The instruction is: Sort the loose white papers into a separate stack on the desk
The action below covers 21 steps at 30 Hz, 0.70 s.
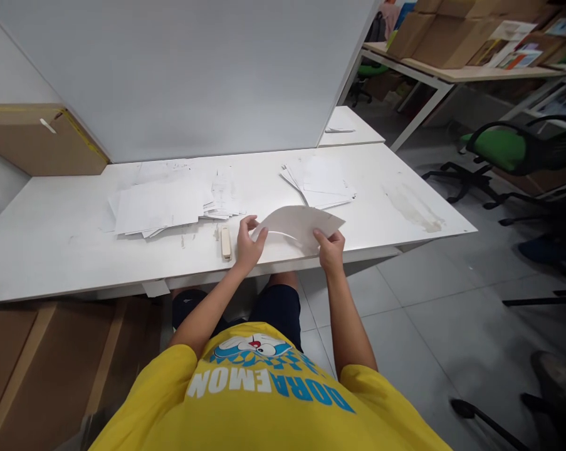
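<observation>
Between my two hands a white sheet of paper (301, 224) is held above the table's front edge, bowed upward in the middle. My left hand (251, 243) pinches its left end, and my right hand (330, 249) grips the right end with the thumb on top. Whether it is one sheet or more I cannot tell. Just left of my left hand lies a cream-coloured stapler (225, 243). A loose stack of white papers (160, 203) spreads over the table farther left. Beyond my right hand rests another pile of papers (323, 181), its sheets fanned out.
The white table (94, 263) backs onto a tall pale partition (207, 75). A cardboard box (42, 141) leans at the back left, and more cardboard (61, 363) stands below the left front edge. Green chairs (499, 147) and a box-laden desk (475, 72) are off to the right.
</observation>
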Available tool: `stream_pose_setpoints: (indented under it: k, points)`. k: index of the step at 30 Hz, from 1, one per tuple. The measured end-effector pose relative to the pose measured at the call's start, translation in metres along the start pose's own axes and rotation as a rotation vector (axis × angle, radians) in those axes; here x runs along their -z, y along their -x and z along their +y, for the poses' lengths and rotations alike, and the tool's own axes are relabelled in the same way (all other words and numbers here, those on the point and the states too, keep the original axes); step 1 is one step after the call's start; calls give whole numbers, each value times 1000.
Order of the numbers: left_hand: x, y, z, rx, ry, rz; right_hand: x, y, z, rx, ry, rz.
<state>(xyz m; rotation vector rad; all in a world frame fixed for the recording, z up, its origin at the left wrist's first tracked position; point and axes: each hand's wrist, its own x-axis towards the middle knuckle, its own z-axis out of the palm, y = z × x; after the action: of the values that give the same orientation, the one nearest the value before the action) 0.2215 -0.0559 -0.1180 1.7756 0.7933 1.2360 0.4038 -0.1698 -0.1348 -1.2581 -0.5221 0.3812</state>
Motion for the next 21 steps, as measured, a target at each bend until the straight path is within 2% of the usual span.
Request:
stream_pose_setpoints:
  k: [3, 6, 9, 11, 17, 21]
  points:
    - [2, 4, -2, 8, -1, 36, -5, -1, -4, -30, -3, -28]
    - [3, 3, 9, -31, 8, 28, -10, -12, -18, 27, -48, -2]
    - [4, 1, 21, -52, 37, 99, -13, -21, -29, 97, -65, -63]
    - [9, 3, 23, -54, 26, 138, -11, -18, -26, 92, -42, -102]
    - [32, 9, 17, 12, -137, 11, -4, 1, -1, -46, 99, -161]
    - [38, 21, 29, 48, -126, -23, 7, 7, -16, -91, 201, -165]
